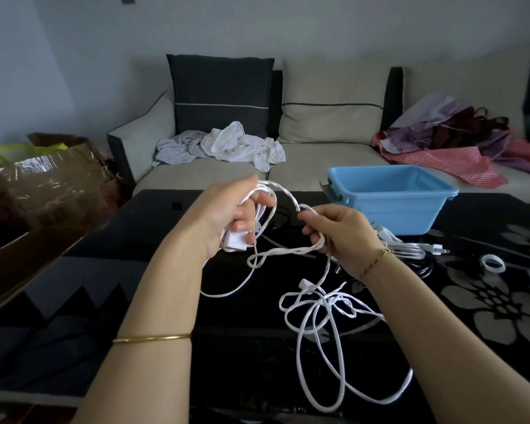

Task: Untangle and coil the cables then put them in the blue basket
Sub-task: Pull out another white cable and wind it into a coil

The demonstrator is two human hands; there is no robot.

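Desk, black and floral, before a sofa: white cable clamped as a part-wound coil in left grip, next loop pinched in right grip, knotted slack lying near edge, blue basket far right holding none; judged mid-coiling, knot to be loosened next.

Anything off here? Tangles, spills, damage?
One thing: the white cable lies in a knotted snarl on the black table below the right grip, though the left grip already holds coiled loops. No spill or damage visible. The blue basket sits upright.
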